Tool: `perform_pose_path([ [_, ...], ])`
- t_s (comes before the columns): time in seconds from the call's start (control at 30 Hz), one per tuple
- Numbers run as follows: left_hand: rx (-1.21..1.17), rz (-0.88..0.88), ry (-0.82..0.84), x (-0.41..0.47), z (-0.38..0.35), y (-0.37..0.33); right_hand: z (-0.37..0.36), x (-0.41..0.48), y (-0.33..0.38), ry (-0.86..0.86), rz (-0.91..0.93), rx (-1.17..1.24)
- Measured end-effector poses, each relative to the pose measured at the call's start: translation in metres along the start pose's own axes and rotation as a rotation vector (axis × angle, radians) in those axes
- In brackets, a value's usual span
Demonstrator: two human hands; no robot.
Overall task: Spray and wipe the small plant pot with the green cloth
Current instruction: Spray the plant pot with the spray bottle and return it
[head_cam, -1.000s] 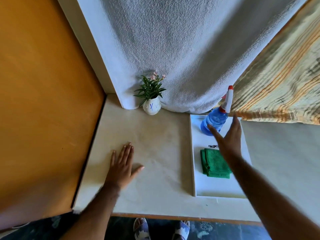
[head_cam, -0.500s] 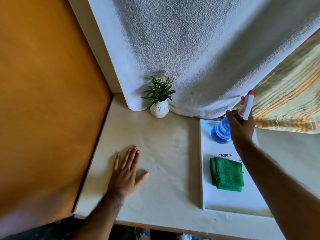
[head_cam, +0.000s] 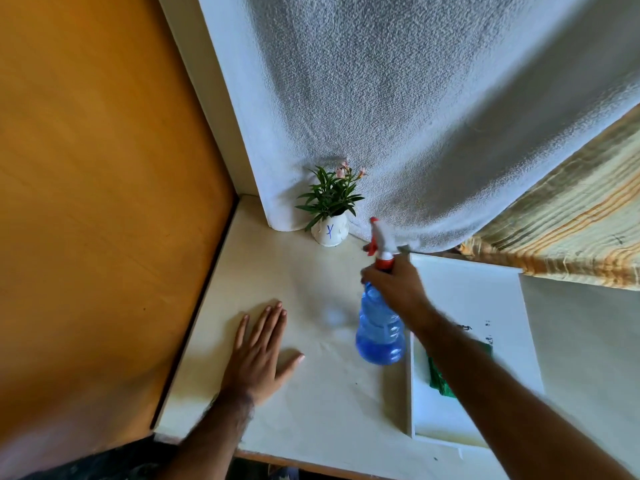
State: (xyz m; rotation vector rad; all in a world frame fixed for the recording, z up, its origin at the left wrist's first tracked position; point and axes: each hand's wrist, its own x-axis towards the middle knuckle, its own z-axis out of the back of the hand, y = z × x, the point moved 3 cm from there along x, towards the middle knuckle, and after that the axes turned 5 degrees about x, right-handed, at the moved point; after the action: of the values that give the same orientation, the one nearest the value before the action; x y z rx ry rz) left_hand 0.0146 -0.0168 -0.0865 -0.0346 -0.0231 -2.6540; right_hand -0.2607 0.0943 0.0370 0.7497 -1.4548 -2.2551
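Observation:
A small white plant pot (head_cam: pixel 329 233) with a blue mark and green leaves stands at the back of the table against the white towel. My right hand (head_cam: pixel 396 285) grips the neck of a blue spray bottle (head_cam: pixel 379 332) held above the table, its red and white nozzle pointing toward the pot. The green cloth (head_cam: pixel 440 379) lies on the white tray (head_cam: pixel 478 299), mostly hidden behind my right forearm. My left hand (head_cam: pixel 258 355) rests flat on the tabletop, fingers spread, holding nothing.
An orange panel (head_cam: pixel 104 202) walls off the left side. A white towel (head_cam: pixel 415 116) hangs behind the pot, and a striped cloth (head_cam: pixel 571 230) hangs at the right. The cream tabletop (head_cam: pixel 311 410) ends at a near edge below my arms.
My right hand reached the spray bottle on the tray, took hold of it and lifted it left toward the pot. My left hand stayed flat on the table.

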Motion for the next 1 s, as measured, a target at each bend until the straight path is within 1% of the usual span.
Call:
perform_pose_path([
  [0.07, -0.005, -0.002, -0.018, -0.001, -0.001, -0.001, -0.023, -0.003, -0.003, 0.069, -0.043, -0.042],
  [0.17, -0.016, 0.008, -0.037, -0.002, -0.003, 0.000, -0.043, 0.001, -0.005, 0.080, -0.073, -0.140],
  [0.4, -0.029, 0.008, -0.037, -0.002, -0.004, 0.001, -0.059, 0.007, 0.002, -0.039, -0.117, -0.301],
  [0.5, -0.041, 0.014, -0.037, -0.002, -0.005, 0.002, -0.063, 0.009, 0.003, -0.046, -0.136, -0.377],
  [0.8, -0.057, 0.031, -0.034, -0.002, -0.010, 0.003, -0.061, 0.008, 0.002, -0.077, -0.199, -0.340],
  [1.0, -0.060, 0.029, -0.017, -0.002, -0.014, 0.005, -0.058, 0.005, 0.003, -0.048, -0.199, -0.341],
])
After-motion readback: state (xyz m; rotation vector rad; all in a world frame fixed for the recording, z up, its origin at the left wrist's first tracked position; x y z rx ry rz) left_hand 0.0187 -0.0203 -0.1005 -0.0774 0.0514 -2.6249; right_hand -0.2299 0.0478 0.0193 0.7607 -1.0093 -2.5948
